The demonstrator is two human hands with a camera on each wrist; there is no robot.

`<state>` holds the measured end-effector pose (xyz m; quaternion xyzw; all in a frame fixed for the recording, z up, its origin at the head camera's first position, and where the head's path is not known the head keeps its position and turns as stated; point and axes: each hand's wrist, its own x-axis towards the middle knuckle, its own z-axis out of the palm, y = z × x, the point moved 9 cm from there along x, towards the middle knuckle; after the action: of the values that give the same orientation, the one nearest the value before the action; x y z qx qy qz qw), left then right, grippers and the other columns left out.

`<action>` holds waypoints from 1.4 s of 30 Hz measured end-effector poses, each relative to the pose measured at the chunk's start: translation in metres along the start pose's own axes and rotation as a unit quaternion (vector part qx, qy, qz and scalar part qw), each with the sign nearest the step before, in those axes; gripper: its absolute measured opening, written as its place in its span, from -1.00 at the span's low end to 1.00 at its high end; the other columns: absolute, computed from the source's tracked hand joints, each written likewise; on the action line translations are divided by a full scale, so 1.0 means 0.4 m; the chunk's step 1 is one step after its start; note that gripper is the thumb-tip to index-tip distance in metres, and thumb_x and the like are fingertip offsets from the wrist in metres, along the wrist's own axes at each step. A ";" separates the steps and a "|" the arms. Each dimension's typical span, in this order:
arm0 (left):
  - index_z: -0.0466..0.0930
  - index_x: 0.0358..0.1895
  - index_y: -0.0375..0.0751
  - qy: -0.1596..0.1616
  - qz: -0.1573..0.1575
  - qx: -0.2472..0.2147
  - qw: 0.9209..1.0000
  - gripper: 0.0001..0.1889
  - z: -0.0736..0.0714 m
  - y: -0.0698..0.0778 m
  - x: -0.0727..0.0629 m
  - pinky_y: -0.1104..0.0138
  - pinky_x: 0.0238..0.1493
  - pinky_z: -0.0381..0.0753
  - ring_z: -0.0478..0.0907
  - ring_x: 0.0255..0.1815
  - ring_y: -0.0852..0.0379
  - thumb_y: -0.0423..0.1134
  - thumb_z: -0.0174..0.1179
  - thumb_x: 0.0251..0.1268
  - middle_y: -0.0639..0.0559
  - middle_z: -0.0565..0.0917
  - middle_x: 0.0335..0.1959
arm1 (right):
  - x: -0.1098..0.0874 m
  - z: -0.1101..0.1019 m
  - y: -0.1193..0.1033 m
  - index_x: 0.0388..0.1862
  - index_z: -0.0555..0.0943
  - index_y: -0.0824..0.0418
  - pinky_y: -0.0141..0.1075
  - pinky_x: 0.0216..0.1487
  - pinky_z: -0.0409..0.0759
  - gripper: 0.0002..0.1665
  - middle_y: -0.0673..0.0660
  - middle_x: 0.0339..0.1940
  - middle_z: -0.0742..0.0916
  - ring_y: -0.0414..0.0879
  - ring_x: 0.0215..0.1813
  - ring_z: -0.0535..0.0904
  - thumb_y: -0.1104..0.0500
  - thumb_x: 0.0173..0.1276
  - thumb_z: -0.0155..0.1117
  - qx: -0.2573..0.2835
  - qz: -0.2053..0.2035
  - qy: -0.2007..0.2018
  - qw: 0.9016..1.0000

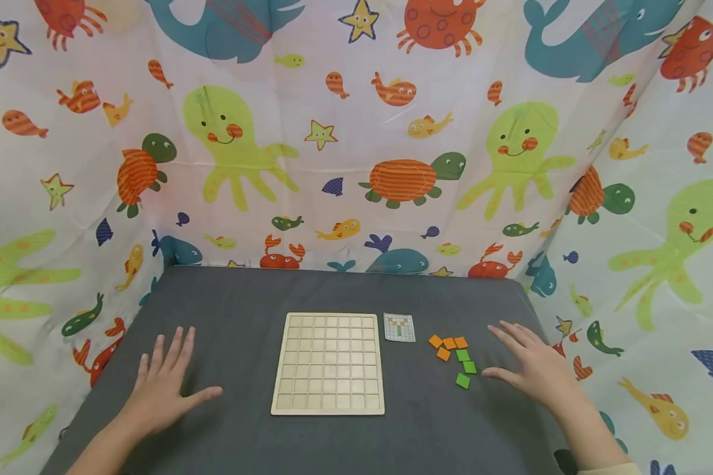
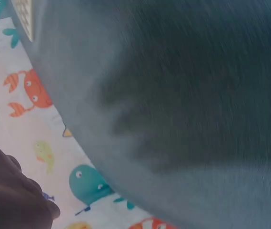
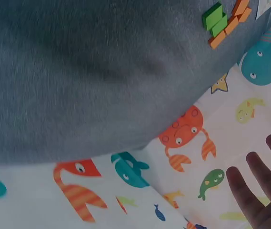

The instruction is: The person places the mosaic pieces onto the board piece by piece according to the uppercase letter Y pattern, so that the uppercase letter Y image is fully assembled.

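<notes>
A pale wooden grid board [image 1: 329,364] lies flat in the middle of the grey table in the head view. Just right of its upper corner is a small pattern card [image 1: 399,328] with an orange and green design. Several orange square tiles [image 1: 443,354] and three green square tiles [image 1: 463,381] lie loose farther right. My left hand [image 1: 162,389] is held above the table left of the board, fingers spread, holding nothing. My right hand [image 1: 535,369] hovers right of the tiles, fingers extended and touching none of them. The right wrist view shows its fingers [image 3: 246,193] and some green tiles [image 3: 213,18].
A grey cloth [image 1: 232,297] covers the table. White curtains [image 1: 356,237] printed with sea animals hang behind it and along both sides. Shadows of the hands fall on the cloth in both wrist views.
</notes>
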<state>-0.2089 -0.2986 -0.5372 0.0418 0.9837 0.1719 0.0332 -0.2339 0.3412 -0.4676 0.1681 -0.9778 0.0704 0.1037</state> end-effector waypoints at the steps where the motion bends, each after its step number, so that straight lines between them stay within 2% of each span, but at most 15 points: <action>1: -0.56 0.63 0.01 -0.003 0.002 -0.011 1.000 0.38 0.005 0.007 0.000 -0.36 0.34 -0.75 -0.65 0.58 -0.43 0.51 0.25 0.05 -0.32 -0.38 0.65 | -0.001 0.005 -0.003 0.45 0.47 -0.03 -0.09 -0.41 0.66 0.05 0.22 0.39 0.56 0.26 0.36 0.48 -0.40 0.00 0.53 0.000 -0.002 0.008 1.000; 7: -0.47 0.66 0.02 0.011 0.030 -0.043 0.999 0.39 0.031 0.062 0.008 -0.39 0.46 -0.51 -0.50 0.63 -0.39 0.44 0.35 -0.01 -0.27 -0.28 0.67 | -0.010 0.043 -0.002 0.39 0.53 -0.01 0.08 -0.22 0.71 0.01 0.19 0.29 0.64 0.24 0.22 0.59 -0.38 -0.02 0.55 0.019 0.012 0.022 0.999; 15: -0.30 0.67 0.00 0.012 0.064 -0.098 0.993 0.39 0.098 0.143 0.043 -0.43 0.46 -0.17 -0.30 0.65 -0.40 0.39 0.45 -0.10 -0.23 -0.13 0.68 | -0.019 0.105 0.005 0.45 0.47 0.02 0.33 -0.02 0.60 0.01 0.26 0.28 0.64 0.31 0.24 0.56 -0.18 0.01 0.64 0.083 0.051 -0.005 0.995; 18: -0.21 0.67 -0.04 0.011 0.078 -0.107 0.991 0.39 0.119 0.169 0.050 -0.43 0.45 -0.13 -0.25 0.64 -0.42 0.38 0.48 -0.15 -0.24 -0.07 0.67 | -0.022 0.127 0.004 0.45 0.46 0.07 0.28 0.00 0.61 0.02 0.27 0.23 0.67 0.24 0.14 0.62 -0.18 0.02 0.63 0.093 0.063 -0.018 0.994; 21: -0.20 0.67 -0.06 0.002 0.086 -0.121 0.989 0.41 0.140 0.185 0.055 -0.42 0.46 -0.13 -0.25 0.63 -0.44 0.38 0.50 -0.18 -0.25 -0.06 0.66 | -0.024 0.145 0.001 0.42 0.49 0.13 0.11 -0.04 0.67 -0.01 0.22 0.09 0.74 0.11 0.00 0.67 -0.11 0.01 0.66 0.109 0.068 -0.016 0.992; 25: -0.31 0.67 -0.04 -0.040 0.081 -0.160 0.983 0.48 0.181 0.199 0.059 -0.38 0.47 -0.02 -0.27 0.66 -0.37 0.39 0.53 -0.23 -0.22 -0.15 0.68 | -0.026 0.167 -0.005 0.30 0.56 0.20 -0.18 -0.25 0.66 -0.12 0.12 -0.11 0.76 -0.03 -0.15 0.65 0.01 -0.02 0.69 0.142 0.072 -0.010 0.987; 28: -0.35 0.66 -0.11 -0.071 0.075 -0.183 0.978 0.55 0.211 0.209 0.061 -0.30 0.49 0.08 -0.28 0.68 -0.28 0.40 0.55 -0.29 -0.20 -0.20 0.69 | -0.027 0.189 -0.002 0.20 0.61 0.23 -0.27 -0.32 0.65 -0.21 0.10 -0.18 0.74 -0.07 -0.20 0.64 0.05 -0.03 0.70 0.164 0.086 -0.017 0.982; 32: -0.31 0.65 -0.27 -0.088 0.080 -0.182 0.976 0.60 0.237 0.221 0.065 -0.24 0.54 0.04 -0.28 0.68 -0.26 0.43 0.56 -0.37 -0.21 -0.18 0.68 | -0.030 0.220 0.002 0.10 0.65 0.25 -0.23 -0.25 0.69 -0.31 0.09 -0.19 0.75 -0.09 -0.19 0.66 0.07 -0.02 0.69 0.189 0.116 -0.043 0.974; 37: -0.20 0.62 -0.39 -0.084 0.092 -0.151 0.981 0.62 0.256 0.226 0.075 -0.30 0.53 -0.07 -0.26 0.66 -0.36 0.46 0.56 -0.45 -0.32 -0.09 0.65 | -0.032 0.263 0.004 0.04 0.69 0.27 -0.17 -0.17 0.71 -0.35 0.10 -0.14 0.77 -0.09 -0.16 0.69 0.04 -0.02 0.69 0.215 0.152 -0.096 0.960; 39: -0.17 0.61 -0.41 -0.088 0.086 -0.145 0.982 0.61 0.262 0.227 0.078 -0.29 0.54 -0.10 -0.26 0.66 -0.36 0.43 0.58 -0.46 -0.34 -0.07 0.65 | -0.034 0.277 0.008 0.03 0.70 0.27 -0.17 -0.16 0.71 -0.36 0.10 -0.12 0.77 -0.09 -0.15 0.70 0.03 -0.02 0.69 0.221 0.165 -0.111 0.955; 42: -0.14 0.61 -0.41 -0.095 0.079 -0.159 0.979 0.56 0.272 0.232 0.084 -0.27 0.56 -0.14 -0.26 0.66 -0.34 0.37 0.60 -0.41 -0.34 -0.05 0.64 | -0.032 0.284 0.009 -0.03 0.72 0.25 -0.16 -0.17 0.70 -0.42 0.09 -0.14 0.75 -0.09 -0.16 0.68 0.05 -0.03 0.69 0.217 0.168 -0.118 0.954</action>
<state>-0.2271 -0.1719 -0.6095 0.1297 0.9297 0.3236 0.1190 -0.2435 0.3289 -0.5811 0.0272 -0.9584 0.2767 -0.0644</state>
